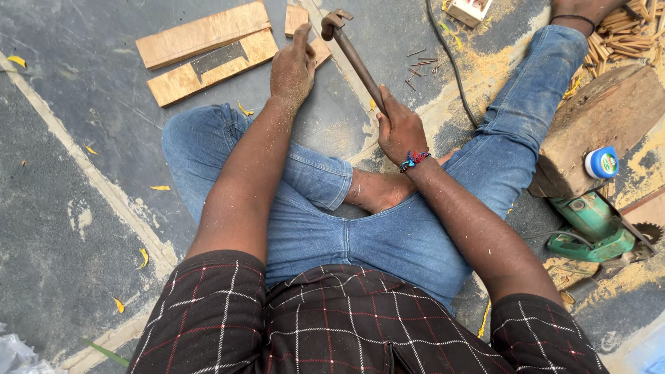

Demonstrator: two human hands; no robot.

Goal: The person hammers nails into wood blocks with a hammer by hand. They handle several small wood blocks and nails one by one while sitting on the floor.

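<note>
This is a woodworking shop floor. Sawdust (485, 69) and nails (419, 66) lie at the top, wood boards (208, 48) at upper left, a green power saw (596, 228) at right.

A claw hammer (337, 26) is gripped by its handle in the right hand (400, 130), with its head raised over a small wooden block (298, 19) on the grey floor (83, 138). The block is pressed down by the fingertips of the left hand (292, 68). Two plywood boards (208, 50) are laid just left of the block, loose nails (420, 64) are scattered to its right, and a green power saw (597, 227) is set near the floor's right edge.
</note>
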